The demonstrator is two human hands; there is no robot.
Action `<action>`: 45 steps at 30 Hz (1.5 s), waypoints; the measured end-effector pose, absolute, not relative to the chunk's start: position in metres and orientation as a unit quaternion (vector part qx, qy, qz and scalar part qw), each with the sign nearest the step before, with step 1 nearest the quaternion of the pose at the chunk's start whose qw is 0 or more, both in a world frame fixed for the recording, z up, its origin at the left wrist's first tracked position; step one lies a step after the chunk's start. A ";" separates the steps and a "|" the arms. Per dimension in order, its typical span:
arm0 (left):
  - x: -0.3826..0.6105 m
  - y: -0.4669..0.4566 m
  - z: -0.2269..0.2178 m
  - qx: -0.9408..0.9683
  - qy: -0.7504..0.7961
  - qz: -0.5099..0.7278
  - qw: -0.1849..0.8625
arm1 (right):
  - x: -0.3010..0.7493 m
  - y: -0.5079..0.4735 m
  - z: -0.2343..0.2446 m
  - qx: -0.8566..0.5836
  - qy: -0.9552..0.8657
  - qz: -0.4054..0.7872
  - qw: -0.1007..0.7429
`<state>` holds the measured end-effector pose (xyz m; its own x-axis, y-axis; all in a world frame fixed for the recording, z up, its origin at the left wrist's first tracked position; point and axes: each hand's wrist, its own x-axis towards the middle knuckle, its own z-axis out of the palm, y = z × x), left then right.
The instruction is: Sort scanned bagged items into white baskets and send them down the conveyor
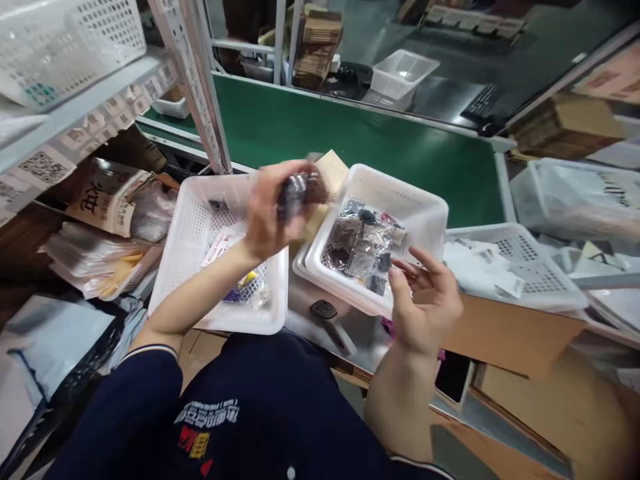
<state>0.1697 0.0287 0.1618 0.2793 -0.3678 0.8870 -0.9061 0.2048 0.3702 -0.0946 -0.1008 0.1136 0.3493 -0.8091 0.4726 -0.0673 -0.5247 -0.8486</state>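
My left hand [265, 217] is raised between two white baskets, its fingers closed around a dark item in clear plastic wrap [295, 193]; motion blur hides its exact kind. Beside the near right corner of the right-hand basket [415, 200], my right hand [427, 300] has its fingers spread and holds nothing. Several small clear plastic packets [367, 247] with dark contents lie inside that basket. The left-hand basket [173, 267] contains a white printed packet [220, 247] and a few small items, partly covered by my left forearm.
Behind the baskets runs a green conveyor belt [350, 133]. A metal shelf post [193, 80] rises at the left. White bags fill a basket [520, 240] on the right. A small black device [323, 309] lies on the metal bench, and a phone [454, 377] lies below my right wrist.
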 end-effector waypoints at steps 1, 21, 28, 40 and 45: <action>0.168 0.014 0.159 0.602 -0.583 0.182 0.514 | -0.092 -0.093 0.117 -0.731 0.275 -0.502 0.373; 0.139 0.155 0.041 0.733 -0.541 -0.363 0.194 | -0.065 -0.049 0.119 -0.798 0.147 -0.431 0.395; 0.147 0.157 0.066 0.738 -0.576 -0.281 0.211 | -0.078 -0.044 0.122 -0.808 0.136 -0.421 0.390; 0.138 -0.002 0.193 0.562 -0.691 0.123 0.439 | -0.065 -0.016 0.131 -0.694 0.108 -0.695 0.156; 0.198 0.045 0.125 0.676 -0.701 -0.100 0.202 | -0.094 -0.031 0.133 -0.772 0.119 -0.608 0.144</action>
<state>0.1983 0.0451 0.1253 -0.0039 -0.9890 0.1478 -0.9078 0.0656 0.4143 -0.0942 -0.0306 0.1329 0.2327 -0.3588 0.9040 -0.0080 -0.9301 -0.3671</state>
